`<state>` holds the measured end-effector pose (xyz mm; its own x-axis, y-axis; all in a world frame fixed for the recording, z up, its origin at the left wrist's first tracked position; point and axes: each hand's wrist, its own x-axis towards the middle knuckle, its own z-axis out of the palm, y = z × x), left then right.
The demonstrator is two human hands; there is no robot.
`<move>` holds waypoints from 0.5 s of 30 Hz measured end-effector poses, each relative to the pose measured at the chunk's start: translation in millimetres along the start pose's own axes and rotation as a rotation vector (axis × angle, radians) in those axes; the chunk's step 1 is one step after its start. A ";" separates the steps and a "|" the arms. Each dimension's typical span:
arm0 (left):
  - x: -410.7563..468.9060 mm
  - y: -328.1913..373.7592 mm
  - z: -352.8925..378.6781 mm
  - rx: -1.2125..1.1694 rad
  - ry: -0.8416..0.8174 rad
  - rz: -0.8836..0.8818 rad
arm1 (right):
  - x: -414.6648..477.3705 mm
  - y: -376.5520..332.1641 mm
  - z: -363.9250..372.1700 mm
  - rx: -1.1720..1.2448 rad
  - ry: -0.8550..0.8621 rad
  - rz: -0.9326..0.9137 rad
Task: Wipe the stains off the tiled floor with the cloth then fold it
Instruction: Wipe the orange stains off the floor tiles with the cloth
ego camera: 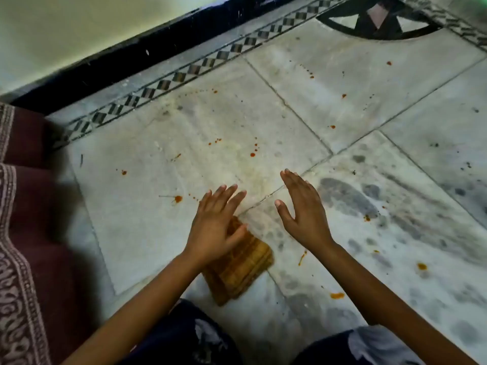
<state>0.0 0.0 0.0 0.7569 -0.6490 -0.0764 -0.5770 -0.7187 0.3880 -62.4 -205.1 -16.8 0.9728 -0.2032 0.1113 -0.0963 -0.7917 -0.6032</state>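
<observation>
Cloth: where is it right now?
Head view, lower centre: the folded yellow-brown cloth lies on the tiled floor, partly covered by the left hand; the right hand is to its right, clear of it.

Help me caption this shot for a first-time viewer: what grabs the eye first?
Two open hands in the centre: the left hand spread over a folded yellow-brown cloth, the right hand beside it holding nothing. Around them, orange stains dot the pale tiled floor, and a maroon patterned fabric lies along the left edge.
</observation>
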 end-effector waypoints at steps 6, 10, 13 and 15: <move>-44.1 -6.7 36.9 0.043 -0.246 -0.067 | -12.5 2.2 19.1 0.017 -0.042 0.014; -58.5 -10.0 58.0 0.124 -0.333 -0.061 | -16.8 4.0 27.9 0.014 -0.073 0.006; -52.2 -9.1 65.9 0.199 -0.304 -0.066 | -21.7 1.7 31.0 0.016 -0.077 -0.001; -46.4 -7.4 64.2 0.228 -0.243 -0.074 | -24.6 -0.1 31.0 0.006 -0.084 -0.008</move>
<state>-50.5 19.4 -58.3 0.7197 -0.6141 -0.3239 -0.5981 -0.7853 0.1600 -79.8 -182.1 -44.0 0.9878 -0.1476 0.0495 -0.0876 -0.7898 -0.6070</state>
